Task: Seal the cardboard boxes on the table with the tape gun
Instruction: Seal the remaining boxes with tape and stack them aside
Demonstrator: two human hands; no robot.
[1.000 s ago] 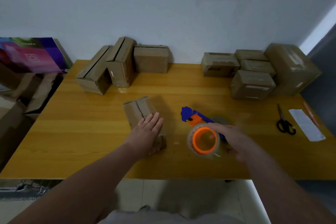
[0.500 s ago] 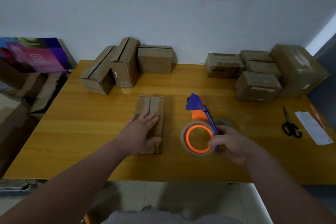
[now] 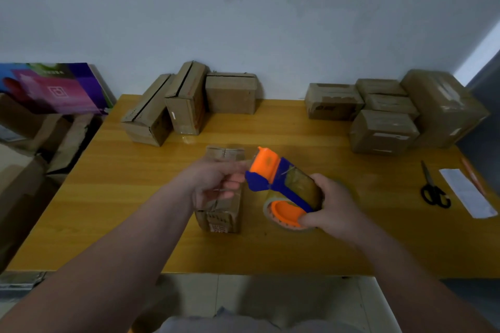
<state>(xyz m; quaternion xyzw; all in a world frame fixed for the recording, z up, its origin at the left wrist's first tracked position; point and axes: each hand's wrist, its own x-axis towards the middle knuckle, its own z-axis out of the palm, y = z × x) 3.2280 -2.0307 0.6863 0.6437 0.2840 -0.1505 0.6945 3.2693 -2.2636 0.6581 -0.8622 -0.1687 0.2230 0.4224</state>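
A small cardboard box (image 3: 222, 217) lies lengthwise in the middle of the wooden table (image 3: 130, 197), its top seam facing up. My right hand (image 3: 335, 208) grips the blue and orange tape gun (image 3: 276, 178) by its handle and roll, holding it tilted just above the table to the right of the box. My left hand (image 3: 213, 184) hovers over the box with fingers curled at the gun's front end, where it seems to pinch the clear tape's free end. The box's middle is hidden under that hand.
Three cardboard boxes (image 3: 186, 100) stand at the back left and several more (image 3: 384, 130) at the back right. Black scissors (image 3: 433, 192), a white paper slip (image 3: 468, 192) and an orange pen (image 3: 472, 178) lie at the right edge. Flattened cartons and a colourful box (image 3: 54, 89) sit left of the table.
My right hand lifted and turned the tape gun so its head points left toward the box. My left hand left the box top and rose to the gun's front end.
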